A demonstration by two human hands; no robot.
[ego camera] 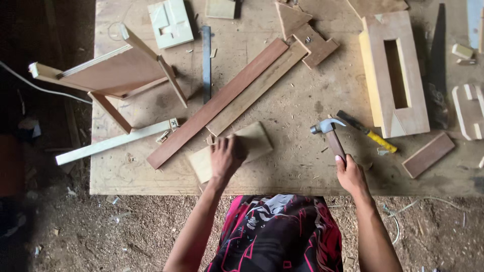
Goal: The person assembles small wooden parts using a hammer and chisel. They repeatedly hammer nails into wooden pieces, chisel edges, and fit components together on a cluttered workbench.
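Note:
My left hand [225,157] presses down on a small flat pale wood board [254,141] lying near the front edge of the plywood workbench [302,171]. My right hand [350,175] grips the wooden handle of a claw hammer [328,133], whose steel head is raised just above the bench to the right of the board. Two long wooden slats [222,100], one reddish and one pale, lie diagonally just behind the board.
A small wooden stool frame [116,75] lies on its side at the left. A box with a rectangular slot [396,75], a yellow-handled chisel [368,132], a handsaw [437,65], a metal ruler [206,63] and wood offcuts sit around. Sawdust covers the ground below.

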